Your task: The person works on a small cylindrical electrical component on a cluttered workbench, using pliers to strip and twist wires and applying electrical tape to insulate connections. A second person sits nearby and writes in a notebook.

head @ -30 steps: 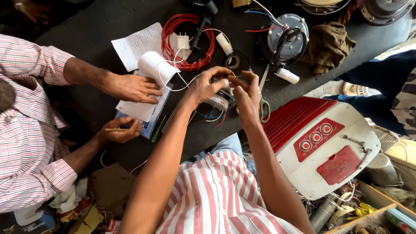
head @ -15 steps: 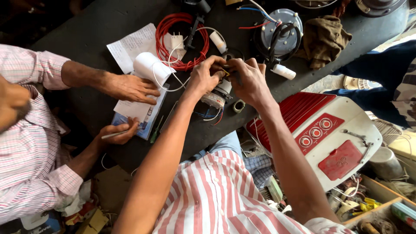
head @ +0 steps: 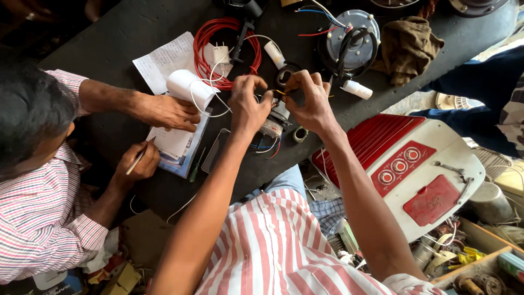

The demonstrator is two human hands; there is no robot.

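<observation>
Black surface (head: 109, 38): a dark, matt work surface is being used to carry all the parts, which are being kept within arm's reach of the two people.
Small motor (head: 274, 121): a small grey metal motor with red, blue and black leads is being kept on the surface directly below the wearer's hands, just in front of the striped shirt, so that both hands can be worked over it at once.
Left hand (head: 246, 104): it is being held over the motor's left side with its fingers closed in a pinch, apparently on a thin lead; the lead itself is too small to be made out for certain.
Right hand (head: 311, 101): its fingers are being pressed together on a thin yellowish wire end (head: 279, 92), which is being held taut between the two hands just above the motor.
Red wire coil (head: 226, 49): a loop of red insulated wire is being left lying just beyond the hands, near enough to be drawn from.
Co-worker's hands: one hand (head: 164, 112) is being laid flat on a white paper sheet (head: 169, 142) to keep it from shifting, while the other (head: 139, 161) is being closed round a slim pen (head: 140, 156) for writing.
Red and white casing (head: 406, 169): an appliance housing is being kept aside, tilted off the surface's edge to the right, well apart from the motor.
</observation>
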